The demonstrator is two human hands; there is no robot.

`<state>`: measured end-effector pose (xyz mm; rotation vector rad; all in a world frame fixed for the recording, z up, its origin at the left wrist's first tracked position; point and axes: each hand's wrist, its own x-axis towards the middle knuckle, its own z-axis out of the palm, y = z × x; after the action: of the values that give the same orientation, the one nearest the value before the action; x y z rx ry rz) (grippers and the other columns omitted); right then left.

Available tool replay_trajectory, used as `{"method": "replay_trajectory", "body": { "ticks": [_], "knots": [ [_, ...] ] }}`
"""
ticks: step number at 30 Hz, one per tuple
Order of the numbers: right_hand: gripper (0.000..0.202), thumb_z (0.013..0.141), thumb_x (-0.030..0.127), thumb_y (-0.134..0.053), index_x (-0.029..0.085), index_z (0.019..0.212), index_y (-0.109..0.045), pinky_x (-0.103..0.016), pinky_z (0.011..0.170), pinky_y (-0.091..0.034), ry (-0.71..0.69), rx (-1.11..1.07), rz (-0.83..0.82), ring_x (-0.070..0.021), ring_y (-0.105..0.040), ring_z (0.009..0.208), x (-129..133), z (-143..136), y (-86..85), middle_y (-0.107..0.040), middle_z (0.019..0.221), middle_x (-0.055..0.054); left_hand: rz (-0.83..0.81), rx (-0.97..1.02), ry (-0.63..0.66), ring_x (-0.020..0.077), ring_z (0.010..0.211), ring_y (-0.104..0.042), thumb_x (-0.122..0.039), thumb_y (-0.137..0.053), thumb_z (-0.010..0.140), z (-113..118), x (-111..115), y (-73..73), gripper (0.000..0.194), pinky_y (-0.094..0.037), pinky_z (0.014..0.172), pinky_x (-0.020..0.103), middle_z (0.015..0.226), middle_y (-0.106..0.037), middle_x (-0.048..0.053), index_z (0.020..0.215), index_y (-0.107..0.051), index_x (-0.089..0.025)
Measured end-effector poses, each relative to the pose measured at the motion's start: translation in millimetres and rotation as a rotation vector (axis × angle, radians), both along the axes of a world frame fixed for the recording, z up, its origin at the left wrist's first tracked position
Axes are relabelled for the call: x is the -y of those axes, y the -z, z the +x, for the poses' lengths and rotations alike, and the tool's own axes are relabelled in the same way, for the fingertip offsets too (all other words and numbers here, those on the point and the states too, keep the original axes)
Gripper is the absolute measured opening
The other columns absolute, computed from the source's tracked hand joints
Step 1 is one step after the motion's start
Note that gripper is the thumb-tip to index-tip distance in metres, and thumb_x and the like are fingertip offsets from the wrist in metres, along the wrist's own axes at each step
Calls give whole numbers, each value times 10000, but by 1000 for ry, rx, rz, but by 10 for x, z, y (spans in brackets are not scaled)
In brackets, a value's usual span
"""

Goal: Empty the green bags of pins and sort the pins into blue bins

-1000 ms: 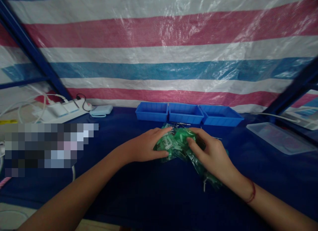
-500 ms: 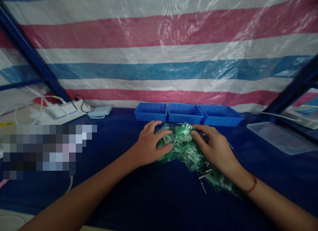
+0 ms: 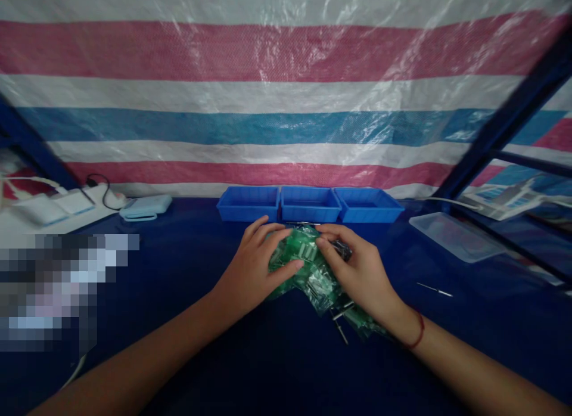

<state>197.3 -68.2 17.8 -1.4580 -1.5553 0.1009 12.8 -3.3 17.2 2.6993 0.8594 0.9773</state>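
A heap of small clear plastic packets with green contents (image 3: 319,285) lies on the dark blue tabletop between my hands. Thin metal pieces (image 3: 343,312) poke out at its near right side. My left hand (image 3: 257,261) rests against the heap's left side, its fingers spread and its thumb over the packets. Curled over the upper right of the heap, my right hand (image 3: 357,267) pinches packets between thumb and index finger; its other fingers are partly hidden. A slim metal rod (image 3: 435,289) lies alone to the right.
Three blue bins (image 3: 310,210) stand in a row behind the heap. A clear plastic lid or tray (image 3: 456,237) lies at right. A light blue case (image 3: 146,208) and a white power strip (image 3: 67,210) sit at back left. Striped sheeting hangs behind; blue frame posts flank it.
The view has shifted to the right, so everything sits further left. Both hands stay at the packets, the gap between them slightly narrower. The lone rod now shows clear of my right hand.
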Motion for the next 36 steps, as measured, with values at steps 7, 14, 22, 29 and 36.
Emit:
{"method": "replay_trajectory", "body": {
  "ticks": [7,14,22,29,36],
  "knots": [
    [156,826,291,-579,197,934,-642,-344,751,-513,-94,-179,7,-175,-650,796,31,-85,-29,-698,881,-43,-65,84,-35,244,1207,-460,-273,-576,840,71,-15,-4,164,-283,1055,510,1046,-628,51,972,-515,-197],
    [160,801,267,-610,229,954,-641,-413,881,-453,-199,38,24,-210,-562,1005,20,-12,-68,-662,959,-44,-178,139,9,166,898,-624,-242,-526,871,66,92,-118,134,-480,830,336,954,-655,18,997,-517,-199],
    [59,805,262,-599,209,810,-625,-350,756,-501,-293,-195,-53,-175,-620,837,122,-89,-151,-651,858,-30,-481,162,81,150,745,-615,-344,-544,857,28,178,-235,225,-474,660,268,864,-664,12,1011,-590,-187],
    [133,794,140,-567,226,888,-607,-303,653,-502,-349,72,107,-149,-614,741,199,-59,-204,-645,805,-7,-429,176,233,165,811,-578,-358,-533,857,-40,210,-255,220,-450,703,281,920,-633,29,989,-606,-198],
    [294,759,11,-551,243,925,-620,-328,730,-511,-338,156,339,-175,-614,900,253,-43,-236,-645,976,-39,-839,316,291,172,792,-565,-497,-383,897,-34,245,-234,451,-446,628,276,1010,-603,58,1242,-483,-225]
  ]
}}
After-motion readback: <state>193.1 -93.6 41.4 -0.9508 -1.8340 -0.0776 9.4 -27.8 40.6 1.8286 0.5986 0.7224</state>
